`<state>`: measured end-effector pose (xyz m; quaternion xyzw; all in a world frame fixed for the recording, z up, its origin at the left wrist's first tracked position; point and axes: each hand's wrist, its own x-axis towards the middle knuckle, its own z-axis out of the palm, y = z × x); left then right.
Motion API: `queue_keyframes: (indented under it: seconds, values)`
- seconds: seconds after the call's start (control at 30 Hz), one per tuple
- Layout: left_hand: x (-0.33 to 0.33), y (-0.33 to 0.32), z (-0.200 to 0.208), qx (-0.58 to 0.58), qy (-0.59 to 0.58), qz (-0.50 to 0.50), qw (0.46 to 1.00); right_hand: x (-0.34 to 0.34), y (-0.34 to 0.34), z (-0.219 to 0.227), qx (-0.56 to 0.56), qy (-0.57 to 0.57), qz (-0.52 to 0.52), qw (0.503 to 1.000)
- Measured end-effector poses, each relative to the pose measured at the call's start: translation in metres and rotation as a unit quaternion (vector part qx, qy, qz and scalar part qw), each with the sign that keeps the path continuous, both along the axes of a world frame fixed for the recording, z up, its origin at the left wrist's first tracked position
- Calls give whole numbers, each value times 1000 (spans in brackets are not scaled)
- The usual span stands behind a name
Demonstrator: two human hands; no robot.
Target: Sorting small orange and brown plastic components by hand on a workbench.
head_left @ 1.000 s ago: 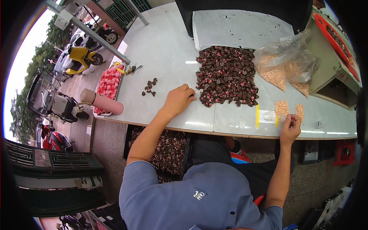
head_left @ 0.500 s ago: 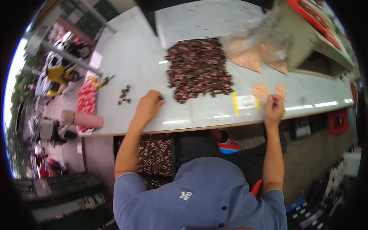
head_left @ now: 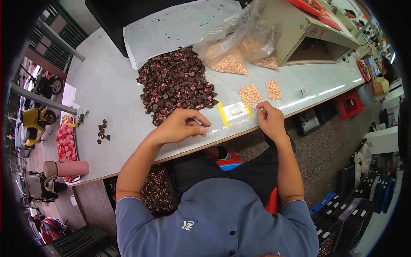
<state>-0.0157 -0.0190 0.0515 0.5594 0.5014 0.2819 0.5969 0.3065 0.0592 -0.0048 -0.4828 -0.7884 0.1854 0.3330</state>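
Note:
My left hand is over the table at the front edge of a broad pile of small dark pieces with pink-red spots. Its thumb and fingers are drawn together; anything between them is too small to make out. My right hand is closed in a pinch just in front of a small heap of peach-coloured bits. What its fingertips hold is hidden. Between the hands, a small clear round object lies on a white patch bordered by yellow tape strips.
A second peach heap and clear bags of peach bits lie farther back, beside a grey-green open box. A few dark pieces, a pink bottle and a red-and-white tray are at left. The table's front edge runs before me.
The view has turned, shifting the table contents leftward. My left hand has come from beside the dark pile toward the taped patch and my right hand. The right hand stays by the peach heaps, still pinched.

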Motion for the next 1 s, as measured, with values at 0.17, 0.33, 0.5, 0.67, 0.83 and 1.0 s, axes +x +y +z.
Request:
queue_keyframes:
  seconds: [0.17, 0.33, 0.5, 0.67, 0.83, 1.0]
  values:
    - [18, 31, -28, -35, -68, -71, 995, -4, 2, 2, -15, -29, 0, 999]
    - [17, 27, -43, -55, -124, -73, 988, -5, 3, 1, -13, -70, -8, 997]
    - [13, 26, -43, -69, -166, -49, 983, -3, -2, 3, -30, -22, -5, 999]
    - [17, 23, -48, -83, -192, -44, 977, -17, -24, 21, -27, 165, 40, 985]
    - [23, 17, -48, -162, -193, -55, 966, -57, -46, 26, -80, 151, 123, 978]
    - [24, 19, -48, -174, -187, -53, 965, -80, -48, 18, -68, 144, 169, 973]
